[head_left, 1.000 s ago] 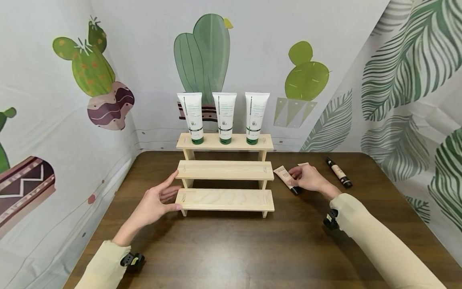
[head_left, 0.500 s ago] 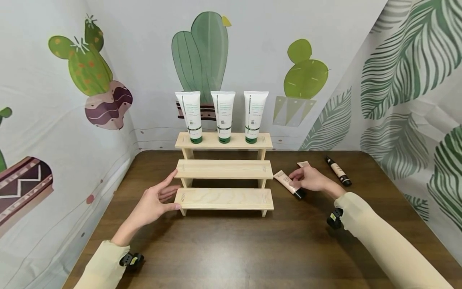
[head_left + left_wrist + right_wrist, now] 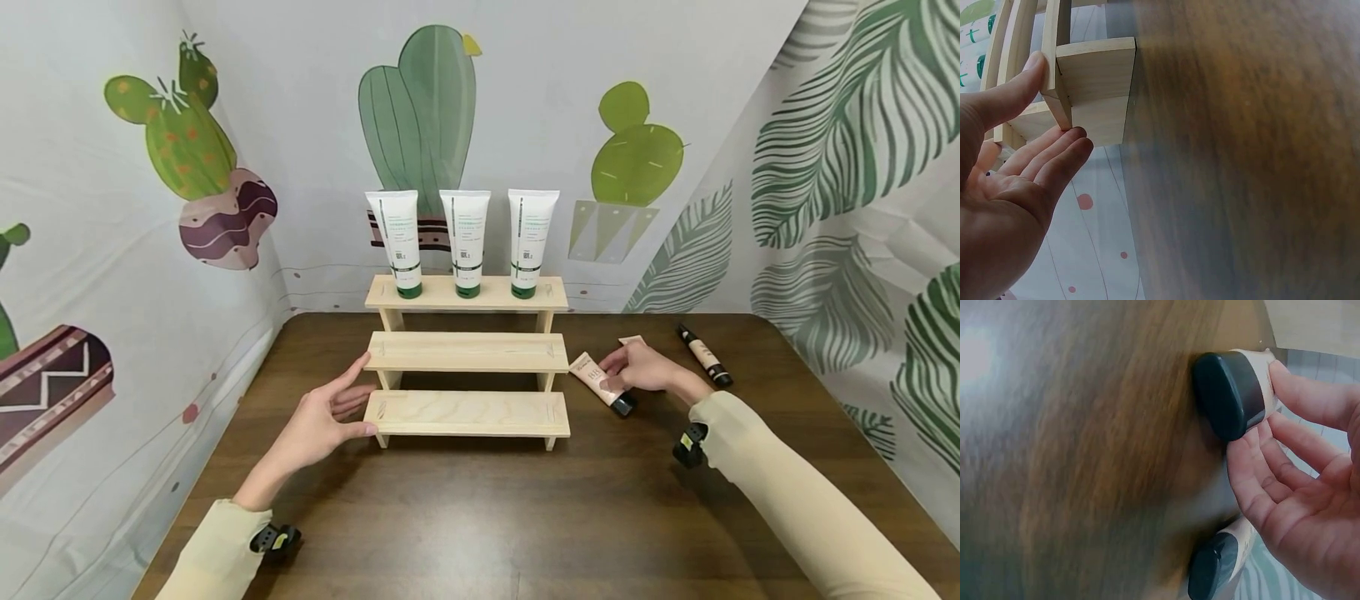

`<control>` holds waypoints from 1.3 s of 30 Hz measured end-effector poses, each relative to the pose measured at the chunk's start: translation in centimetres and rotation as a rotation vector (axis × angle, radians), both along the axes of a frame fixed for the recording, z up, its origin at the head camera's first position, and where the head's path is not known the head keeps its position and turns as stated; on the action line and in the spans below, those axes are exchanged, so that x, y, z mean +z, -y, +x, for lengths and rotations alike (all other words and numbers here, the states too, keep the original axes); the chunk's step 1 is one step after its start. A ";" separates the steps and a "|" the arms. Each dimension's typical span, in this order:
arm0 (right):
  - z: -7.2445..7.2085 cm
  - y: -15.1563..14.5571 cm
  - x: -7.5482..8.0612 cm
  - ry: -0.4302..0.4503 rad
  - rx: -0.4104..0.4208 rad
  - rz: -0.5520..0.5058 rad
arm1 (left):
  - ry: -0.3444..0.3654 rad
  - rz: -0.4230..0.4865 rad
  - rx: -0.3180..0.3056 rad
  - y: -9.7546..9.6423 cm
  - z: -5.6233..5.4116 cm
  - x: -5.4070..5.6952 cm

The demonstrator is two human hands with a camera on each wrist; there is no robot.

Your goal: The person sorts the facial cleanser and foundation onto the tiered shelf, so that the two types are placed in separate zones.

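My right hand [image 3: 647,368] pinches a beige BB cream tube [image 3: 594,377] between thumb and fingers, beside the right end of a three-tier wooden display stand [image 3: 468,352]. The tube's black cap [image 3: 1219,397] points towards me, low over the table in the right wrist view. Behind that hand a second beige tube [image 3: 632,340] is mostly hidden. At the stand's left end, my left hand [image 3: 318,421] touches the wood with fairly straight fingers. Its thumb [image 3: 1032,65] lies against the lowest board, and its other fingertips [image 3: 1079,134] are right at that board's end.
Three white tubes with green caps, including the middle one [image 3: 467,242], stand in a row on the top tier. A slim beige tube with black ends [image 3: 703,354] lies at the back right of the brown table [image 3: 480,517]. Printed cloth [image 3: 525,108] hangs behind.
The BB cream tube has turned a little in my right hand, and its cap end has shifted slightly right and towards me. My left hand stays at the stand.
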State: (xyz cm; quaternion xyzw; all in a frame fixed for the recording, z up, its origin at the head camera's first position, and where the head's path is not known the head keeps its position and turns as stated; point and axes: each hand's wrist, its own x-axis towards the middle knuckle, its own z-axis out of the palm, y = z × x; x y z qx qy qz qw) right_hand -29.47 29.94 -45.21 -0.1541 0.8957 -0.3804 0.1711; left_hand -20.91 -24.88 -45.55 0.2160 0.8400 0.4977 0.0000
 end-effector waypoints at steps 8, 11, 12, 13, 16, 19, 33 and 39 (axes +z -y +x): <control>0.8 0.1 0.4 -0.025 -0.038 0.010 | -0.001 -0.007 0.006 0.0 0.0 0.0; 1.3 0.1 0.6 -0.039 -0.074 0.003 | -0.001 -0.008 0.008 0.0 0.0 0.0; 1.5 0.1 0.7 -0.046 -0.087 -0.002 | 0.000 -0.007 0.008 0.0 0.0 0.0; 1.7 0.1 0.8 -0.054 -0.098 -0.007 | 0.000 -0.008 0.008 0.0 0.0 0.0; 2.3 0.0 1.0 -0.082 -0.124 -0.019 | -0.002 -0.007 0.007 0.0 0.0 0.0; 2.8 0.0 1.1 -0.093 -0.155 -0.034 | -0.001 -0.004 0.004 0.0 -0.1 -0.1; 5.4 0.7 2.7 -0.209 -0.166 -0.058 | -0.004 -0.008 0.007 0.0 -0.1 0.0; 6.4 1.1 3.6 -0.257 -0.191 -0.085 | -0.005 -0.011 0.004 0.0 0.0 -0.1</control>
